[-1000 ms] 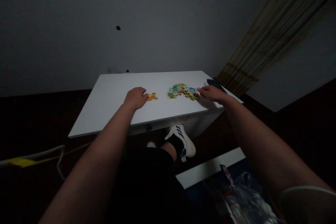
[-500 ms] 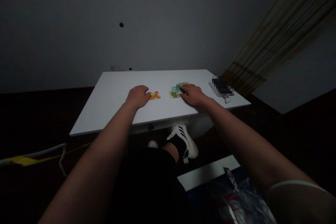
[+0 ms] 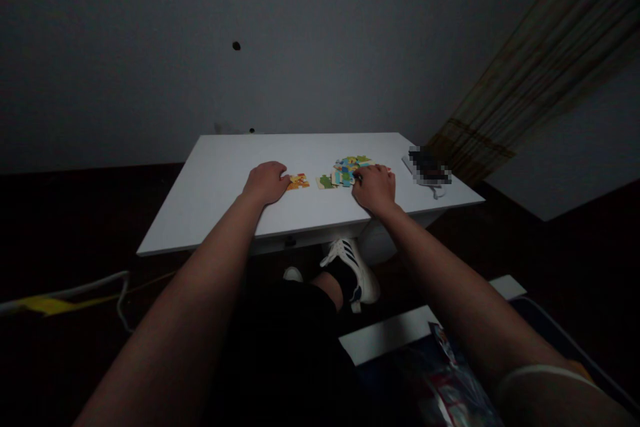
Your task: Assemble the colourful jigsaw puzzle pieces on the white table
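My left hand [image 3: 266,183] rests on the white table [image 3: 215,180], fingers curled, its fingertips touching a small orange and yellow group of puzzle pieces [image 3: 299,181]. My right hand [image 3: 374,187] lies on the near right side of a pile of blue, green and yellow puzzle pieces [image 3: 346,169], fingers bent over them. What the fingers hold is hidden. A single green piece [image 3: 325,182] lies between the two groups.
A dark blurred object [image 3: 429,167] lies near the table's right edge. My leg and a white sneaker [image 3: 350,269] show under the table. A plastic bag [image 3: 445,373] and a white board [image 3: 390,337] lie on the floor at right; a pale cable [image 3: 75,293] lies at left.
My right hand has moved left from the table's right side onto the coloured pile, then drew back toward me. The left hand has stayed by the orange pieces.
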`<state>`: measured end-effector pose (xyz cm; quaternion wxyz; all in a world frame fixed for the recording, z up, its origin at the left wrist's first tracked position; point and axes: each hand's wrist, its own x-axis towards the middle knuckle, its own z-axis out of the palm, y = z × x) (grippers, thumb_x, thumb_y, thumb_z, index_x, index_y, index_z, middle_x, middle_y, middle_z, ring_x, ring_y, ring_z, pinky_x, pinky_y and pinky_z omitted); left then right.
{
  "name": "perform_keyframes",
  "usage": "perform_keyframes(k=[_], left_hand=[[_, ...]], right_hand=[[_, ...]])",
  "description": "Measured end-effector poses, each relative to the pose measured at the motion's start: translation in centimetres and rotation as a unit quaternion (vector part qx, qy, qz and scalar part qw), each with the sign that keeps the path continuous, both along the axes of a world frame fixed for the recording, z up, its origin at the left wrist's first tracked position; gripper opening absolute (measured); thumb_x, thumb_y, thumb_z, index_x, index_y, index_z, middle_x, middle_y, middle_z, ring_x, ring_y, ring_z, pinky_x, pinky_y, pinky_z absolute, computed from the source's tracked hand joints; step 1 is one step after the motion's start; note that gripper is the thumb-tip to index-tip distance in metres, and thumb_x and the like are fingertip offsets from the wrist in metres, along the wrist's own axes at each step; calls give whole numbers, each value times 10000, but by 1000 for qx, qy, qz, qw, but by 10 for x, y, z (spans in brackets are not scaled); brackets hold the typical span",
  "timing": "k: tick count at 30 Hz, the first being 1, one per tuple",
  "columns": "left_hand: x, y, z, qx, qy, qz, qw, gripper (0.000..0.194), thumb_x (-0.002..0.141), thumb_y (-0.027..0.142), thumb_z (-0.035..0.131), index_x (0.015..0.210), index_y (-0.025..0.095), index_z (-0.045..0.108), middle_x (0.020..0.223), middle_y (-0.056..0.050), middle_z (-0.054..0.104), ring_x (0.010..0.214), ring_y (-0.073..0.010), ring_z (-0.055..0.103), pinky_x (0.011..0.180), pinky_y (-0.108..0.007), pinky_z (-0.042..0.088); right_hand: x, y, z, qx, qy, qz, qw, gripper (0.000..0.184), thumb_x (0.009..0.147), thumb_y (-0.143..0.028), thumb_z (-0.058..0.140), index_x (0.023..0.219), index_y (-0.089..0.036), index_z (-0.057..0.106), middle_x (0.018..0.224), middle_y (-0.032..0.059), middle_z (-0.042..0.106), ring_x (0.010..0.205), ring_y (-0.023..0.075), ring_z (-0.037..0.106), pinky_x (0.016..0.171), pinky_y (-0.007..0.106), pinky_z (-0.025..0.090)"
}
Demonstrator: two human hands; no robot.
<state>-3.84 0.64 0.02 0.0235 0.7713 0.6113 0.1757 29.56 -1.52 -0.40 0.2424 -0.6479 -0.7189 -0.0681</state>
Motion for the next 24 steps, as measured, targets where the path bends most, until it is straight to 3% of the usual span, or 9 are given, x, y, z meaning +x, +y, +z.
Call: perform_keyframes(k=[2,4,7,9,11,14,16,19,24], left_hand=[[0,-1,1,2,3,-3,1000,428,1075,422,549,1368,245,806,1490,-129,780,1383,-342,690,1200,-514,536],[0,-1,1,0,2,-1,1000,435,1073,425,550,1372,239,806,1492,-138,777,1381,-349,691,1190,-522,541],[0,0,0,-1,-2,3,1000,433,1072,435,553,1368,250,809,1493,-138,779,1359,-354,698,1168,-532,552],[0,0,-1,1,-3,0,1000,437,1073,435,547,1369,251,811,1490,-141,780,1354,-359,698,1167,-543,553],[0,1,-1,1,-3,-6,1000,445,1074,432,540,1374,245,810,1494,-147,776,1363,-361,697,1178,-544,549],[0,0,-1,1,3,-7,1000,447,1073,426,538,1373,235,809,1507,-148,770,1375,-355,697,1196,-526,541],[0,0,-1,1,2,-7,1000,447,1073,424,540,1372,228,808,1509,-152,770,1375,-354,698,1198,-521,541],[0,1,-2,2,-3,-7,1000,443,1073,426,543,1379,243,806,1498,-145,777,1369,-351,698,1197,-525,541],[-1,1,-1,-1,2,-10,1000,451,1077,436,532,1383,249,805,1501,-146,772,1379,-349,692,1204,-524,538]], right_hand=[[1,0,-1,20,33,-46,998,451,980,-217,593,1378,-198,806,1411,239,753,1363,473,573,1140,667,462],[1,0,-1,30,46,-26,998,522,981,-197,570,1466,-189,763,1491,239,716,1394,463,564,1158,655,466],[-2,-4,2,4,-2,128,992,458,1031,-258,571,1437,-264,783,1582,146,702,1473,413,552,1249,628,430],[-4,-5,2,-19,-27,188,982,354,1060,-362,607,1337,-300,818,1581,97,719,1484,397,569,1274,621,420],[-5,-4,1,-27,-20,169,985,286,1042,-429,653,1209,-284,835,1516,109,756,1442,405,608,1254,615,450],[-1,1,-1,-29,20,108,994,225,991,-349,651,1109,-242,810,1348,162,801,1326,406,671,1184,578,518],[2,4,-3,-28,47,90,994,291,947,-247,609,1171,-221,792,1296,183,800,1271,399,692,1154,558,543],[5,7,-6,-8,73,73,995,485,877,-169,583,1331,-186,753,1388,212,765,1338,402,663,1205,569,518],[2,8,-12,6,30,26,999,495,989,-325,601,1450,-188,716,1528,217,704,1517,449,538,1312,667,400]])
